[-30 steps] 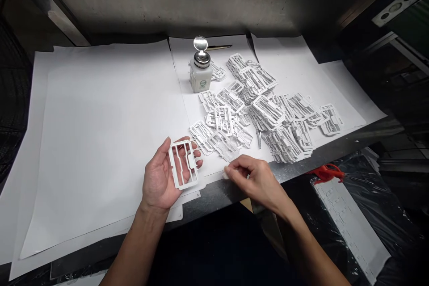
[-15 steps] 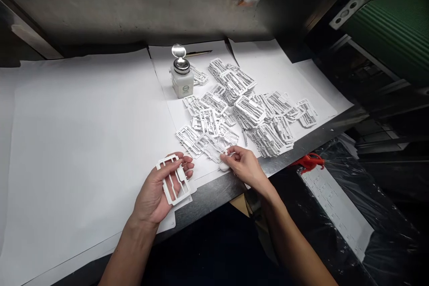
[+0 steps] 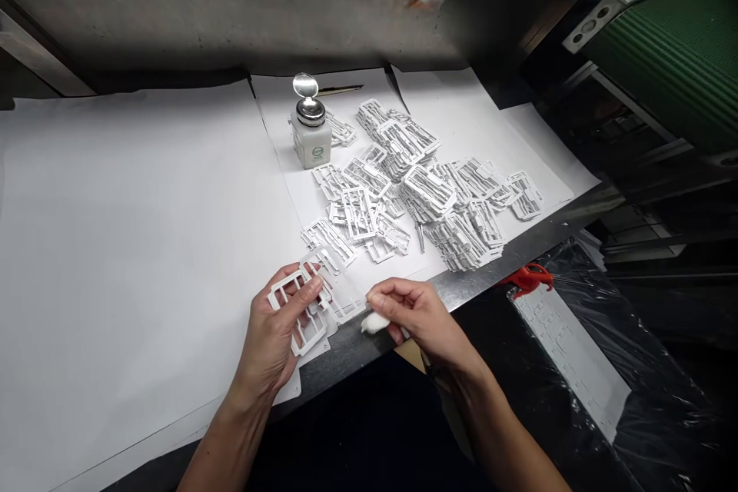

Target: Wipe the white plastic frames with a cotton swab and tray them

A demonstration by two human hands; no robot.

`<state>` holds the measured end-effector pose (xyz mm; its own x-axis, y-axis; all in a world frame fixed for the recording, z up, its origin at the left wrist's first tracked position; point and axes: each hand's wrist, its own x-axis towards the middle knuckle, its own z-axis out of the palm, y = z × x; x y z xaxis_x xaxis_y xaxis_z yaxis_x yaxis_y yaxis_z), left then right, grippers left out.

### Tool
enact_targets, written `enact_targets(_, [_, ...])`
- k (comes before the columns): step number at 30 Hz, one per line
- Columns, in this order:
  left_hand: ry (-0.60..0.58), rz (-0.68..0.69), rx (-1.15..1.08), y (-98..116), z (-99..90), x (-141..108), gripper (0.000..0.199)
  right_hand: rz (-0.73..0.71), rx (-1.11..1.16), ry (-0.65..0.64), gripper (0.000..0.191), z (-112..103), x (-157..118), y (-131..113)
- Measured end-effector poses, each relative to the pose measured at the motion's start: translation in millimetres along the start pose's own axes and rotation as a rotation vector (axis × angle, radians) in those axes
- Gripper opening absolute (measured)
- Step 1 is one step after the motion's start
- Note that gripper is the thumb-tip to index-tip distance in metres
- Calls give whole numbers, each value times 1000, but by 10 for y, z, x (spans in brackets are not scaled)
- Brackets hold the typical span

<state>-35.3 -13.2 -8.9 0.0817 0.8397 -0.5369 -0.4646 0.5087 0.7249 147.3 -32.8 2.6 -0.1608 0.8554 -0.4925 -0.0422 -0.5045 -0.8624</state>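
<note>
My left hand (image 3: 282,315) holds a white slotted frame (image 3: 280,294) between thumb and fingers. A second frame (image 3: 344,309), with a translucent film around it, is pinched there too and reaches toward my right hand. My right hand (image 3: 412,311) has its fingertips closed near that film's right edge, with a small white wad (image 3: 374,322) held under them. Whether the fingertips touch the film is hard to tell. Just beyond both hands lie loose white frames (image 3: 358,213), with stacked ones (image 3: 464,240) to their right.
A pump bottle (image 3: 312,140) with its round metal lid raised stands behind the loose frames. Tweezers (image 3: 420,237) lie by the stacks. Red-handled scissors (image 3: 530,277) are past the table's front edge (image 3: 357,346). White paper (image 3: 144,261) covers the table.
My right hand has drawn back toward me from the pile. The film-edged frame has moved from the pile to my left hand, whose fingers have closed on it. The white wad shows more clearly.
</note>
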Motion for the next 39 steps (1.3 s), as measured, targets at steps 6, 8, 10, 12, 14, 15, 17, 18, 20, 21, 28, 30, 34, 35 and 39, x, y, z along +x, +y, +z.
enact_targets(6, [26,-35,-31,9,-64,14,29,-313,-29,107,15,94,88,-151])
enact_targets(8, [36,-36,-71,-9,-73,18,28,-410,-167,68,11,169,102,-177])
enact_targets(10, [35,-41,-108,-27,-93,23,26,-440,-283,44,7,211,97,-181])
enact_targets(12, [26,-44,-127,-41,-124,30,25,-366,-306,4,9,216,90,-174])
enact_targets(14, [23,-43,-127,-46,-156,39,27,-300,-275,-1,11,211,98,-169])
enact_targets(15, [26,-43,-123,-44,-168,44,28,-301,-259,15,12,214,109,-171])
enact_targets(17, [30,-42,-119,-34,-181,54,30,-366,-258,42,11,234,141,-184])
enact_targets(18, [28,-42,-119,-28,-183,58,30,-404,-277,40,11,246,157,-194])
enact_targets(20, [19,-38,-129,-18,-182,65,28,-438,-347,-7,10,260,179,-219])
enact_targets(21, [13,-33,-136,-16,-181,68,26,-432,-387,-42,10,257,183,-234])
enact_targets(28, [45,-2,-120,-23,-181,80,24,-448,-470,-37,11,217,221,-315])
enact_targets(30, [57,12,-116,-14,-175,84,22,-465,-491,-60,11,229,229,-313])
enact_targets(34, [42,-5,-170,5,-170,111,18,-361,-482,-164,10,180,209,-307])
enact_targets(35, [35,-12,-187,8,-170,120,18,-343,-463,-156,10,158,204,-310])
enact_targets(39, [12,-12,-213,11,-171,151,18,-351,-357,-99,13,134,202,-318])
